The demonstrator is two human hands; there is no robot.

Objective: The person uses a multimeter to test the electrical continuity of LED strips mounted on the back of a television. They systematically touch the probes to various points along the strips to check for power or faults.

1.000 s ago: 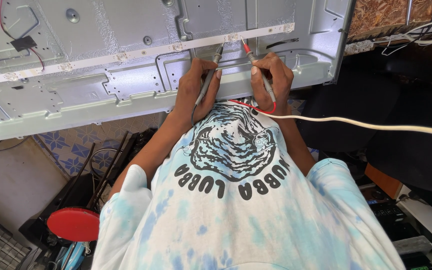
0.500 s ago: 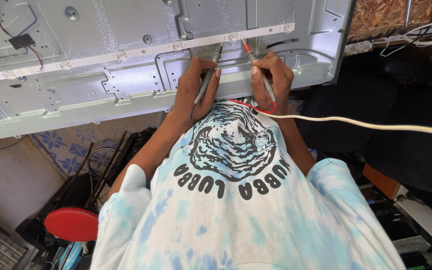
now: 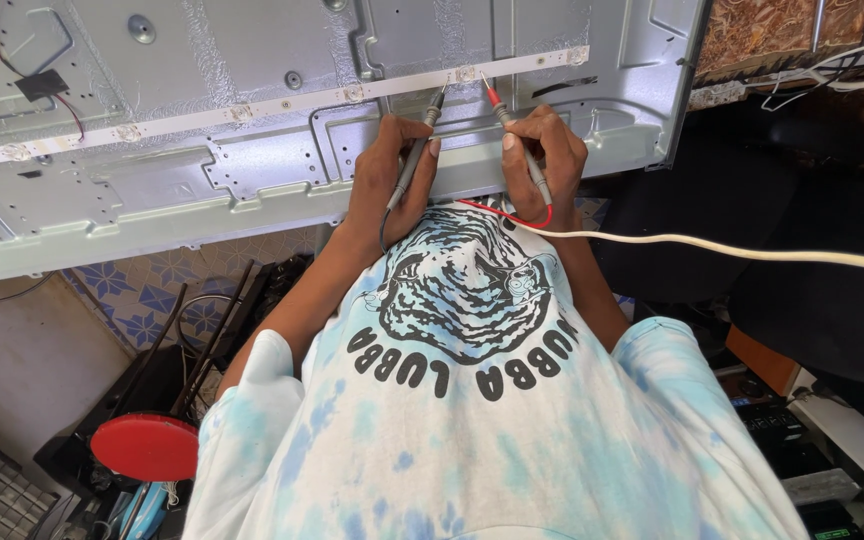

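No shift | left hand [image 3: 392, 175] clamps black probe [image 3: 414, 160] | right hand [image 3: 544, 150] clamps red probe [image 3: 517, 145] (tips on LED strip [image 3: 252, 108])

The left hand [image 3: 392, 175] pinches a black probe [image 3: 414, 150] and the right hand [image 3: 547, 150] a red probe [image 3: 514, 135], both tips touching the white strip [image 3: 252, 108] on the grey metal panel's [image 3: 202, 190] near edge.

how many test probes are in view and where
2. The black test probe is in the left hand; the red test probe is in the right hand. Both tips reach the white LED strip on the metal panel.
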